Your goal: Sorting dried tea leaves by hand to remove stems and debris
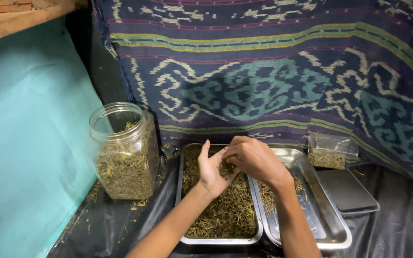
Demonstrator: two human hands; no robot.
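Observation:
My left hand is held palm up over a steel tray filled with dried green-brown herb pieces. A small pile of those pieces rests in the palm. My right hand is bent over the left palm, its fingertips pinching at the pile. To the right lies a second steel tray, holding only a thin scatter of the same pieces along its left side.
A clear plastic jar, open and mostly full of the dried herb, stands tilted at the left on black plastic sheeting. A small clear bag of herb and a flat grey scale lie at the right. Patterned woven cloth hangs behind.

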